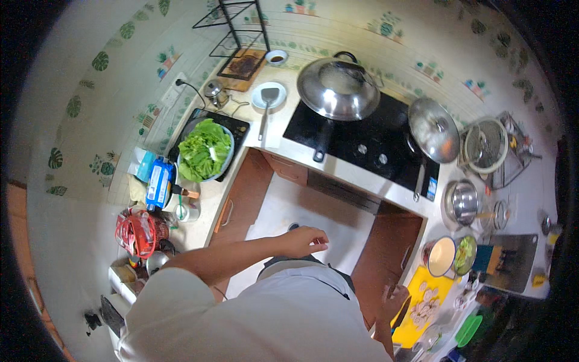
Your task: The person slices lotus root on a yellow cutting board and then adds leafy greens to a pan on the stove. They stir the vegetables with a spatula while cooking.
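Observation:
My left hand hangs in front of my waist above the floor. Its fingers are loosely bent, the thumb stands apart, and I see nothing held. Over at the right counter, my right hand is at the edge of a yellow cutting board. A dark, narrow object like a knife lies against or beside that hand; whether I grip it is unclear. Pale slices of food are spread over the board. Just beyond it stand an enamel bowl with a cream inside and a bowl of cut green vegetables.
A lidded wok and a second lidded pan sit on the black cooktop, handles jutting toward me. Leafy greens fill a bowl on the left induction plate. A spatula rests across a white plate. Farther right is a steel bowl.

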`<action>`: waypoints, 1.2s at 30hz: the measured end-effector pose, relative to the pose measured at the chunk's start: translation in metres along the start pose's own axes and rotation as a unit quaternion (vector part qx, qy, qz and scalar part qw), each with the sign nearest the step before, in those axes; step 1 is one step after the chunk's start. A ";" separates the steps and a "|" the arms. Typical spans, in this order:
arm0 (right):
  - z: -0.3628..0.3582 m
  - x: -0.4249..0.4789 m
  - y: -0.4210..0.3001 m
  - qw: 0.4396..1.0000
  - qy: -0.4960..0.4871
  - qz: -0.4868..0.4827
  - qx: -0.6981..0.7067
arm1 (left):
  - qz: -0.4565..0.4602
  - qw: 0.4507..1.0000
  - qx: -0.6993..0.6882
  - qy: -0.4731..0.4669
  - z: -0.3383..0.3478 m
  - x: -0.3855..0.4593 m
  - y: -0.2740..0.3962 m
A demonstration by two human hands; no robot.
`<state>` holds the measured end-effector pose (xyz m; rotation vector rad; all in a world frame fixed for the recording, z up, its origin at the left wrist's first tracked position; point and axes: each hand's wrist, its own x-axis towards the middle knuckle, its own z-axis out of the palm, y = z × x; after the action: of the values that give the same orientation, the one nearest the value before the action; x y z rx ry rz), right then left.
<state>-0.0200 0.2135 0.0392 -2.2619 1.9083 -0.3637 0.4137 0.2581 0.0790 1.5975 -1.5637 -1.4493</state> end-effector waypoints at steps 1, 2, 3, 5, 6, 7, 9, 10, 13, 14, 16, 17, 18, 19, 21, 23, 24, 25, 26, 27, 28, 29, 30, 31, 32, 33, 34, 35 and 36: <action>-0.001 0.019 -0.033 0.997 -0.004 -0.077 -0.032 | -0.010 0.999 -0.010 0.037 -0.014 -0.008 -0.005; -0.006 0.032 -0.069 0.987 -0.009 -0.143 -0.071 | -0.002 0.997 -0.032 0.071 -0.027 -0.013 -0.023; -0.014 0.046 -0.094 0.972 -0.014 -0.212 -0.100 | -0.015 0.993 -0.063 0.100 -0.036 -0.022 -0.026; -0.023 0.063 -0.136 0.931 -0.025 -0.326 -0.165 | -0.032 0.983 -0.122 0.136 -0.060 -0.031 -0.042; -0.023 0.073 -0.145 0.914 -0.038 -0.353 -0.195 | -0.046 0.976 -0.135 0.164 -0.068 -0.031 -0.051; -0.025 0.079 -0.152 0.897 -0.053 -0.377 -0.223 | -0.044 0.971 -0.148 0.185 -0.076 -0.031 -0.057; -0.016 0.098 -0.156 0.902 -0.114 -0.347 -0.229 | -0.035 0.959 -0.166 0.228 -0.102 -0.023 -0.061; -0.008 0.107 -0.157 0.912 -0.147 -0.319 -0.212 | -0.030 0.950 -0.153 0.269 -0.123 -0.016 -0.052; 0.013 0.121 -0.153 0.955 -0.230 -0.179 -0.049 | 0.036 0.907 -0.176 0.380 -0.198 0.027 -0.043; 0.015 0.124 -0.157 0.964 -0.223 -0.147 -0.010 | 0.036 0.903 -0.163 0.396 -0.228 0.042 -0.019; 0.020 0.136 -0.165 0.972 -0.205 -0.092 0.072 | 0.044 0.905 -0.111 0.408 -0.286 0.080 0.017; 0.021 0.146 -0.167 0.972 -0.196 -0.068 0.109 | 0.050 0.911 -0.076 0.403 -0.309 0.101 0.024; 0.025 0.155 -0.167 0.970 -0.186 -0.043 0.150 | 0.020 0.920 -0.051 0.387 -0.330 0.126 0.035; 0.037 0.159 -0.152 0.970 -0.179 -0.044 0.158 | -0.010 0.930 -0.020 0.367 -0.345 0.153 0.052; 0.069 0.169 -0.123 0.971 -0.165 -0.051 0.166 | -0.092 0.924 -0.084 0.363 -0.370 0.214 0.057; 0.048 0.182 -0.143 0.965 -0.162 0.006 0.205 | -0.125 0.911 -0.095 0.381 -0.394 0.261 0.043; 0.037 0.182 -0.149 0.961 -0.161 0.043 0.219 | -0.133 0.904 -0.153 0.376 -0.396 0.276 0.043; 0.041 0.182 -0.143 0.970 -0.150 0.044 0.186 | -0.143 0.893 -0.211 0.370 -0.399 0.290 0.043; 0.051 0.182 -0.130 0.977 -0.141 0.046 0.153 | -0.173 0.870 -0.303 0.347 -0.405 0.303 0.043; 0.058 0.181 -0.116 0.983 -0.131 0.048 0.120 | -0.162 0.874 -0.328 0.321 -0.406 0.314 0.044; 0.064 0.179 -0.106 0.984 -0.120 0.059 0.120 | -0.152 0.875 -0.352 0.295 -0.409 0.323 0.040; 0.070 0.175 -0.095 0.984 -0.110 0.069 0.121 | -0.142 0.875 -0.376 0.270 -0.413 0.330 0.035; 0.078 0.170 -0.088 0.984 -0.102 0.075 0.127 | -0.149 0.881 -0.368 0.257 -0.422 0.339 0.017; 0.086 0.162 -0.084 0.983 -0.095 0.086 0.132 | -0.155 0.885 -0.369 0.238 -0.431 0.342 0.009; 0.095 0.153 -0.083 0.982 -0.088 0.095 0.137 | -0.162 0.888 -0.370 0.221 -0.441 0.342 0.001; 0.101 0.139 -0.088 0.980 -0.080 0.109 0.143 | -0.169 0.892 -0.369 0.199 -0.443 0.346 0.000; 0.095 0.133 -0.106 0.961 -0.083 0.197 0.173 | -0.150 0.900 -0.344 0.222 -0.439 0.343 0.016; 0.114 0.122 -0.100 0.957 -0.072 0.204 0.195 | -0.130 0.908 -0.322 0.235 -0.441 0.338 0.033; 0.142 0.105 -0.089 0.951 -0.062 0.212 0.218 | -0.112 0.915 -0.299 0.247 -0.441 0.325 0.060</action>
<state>0.1217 0.1206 -0.0637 -1.5183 1.9453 -0.5042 0.7117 -0.1978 0.1641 1.6077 -0.5889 -1.3136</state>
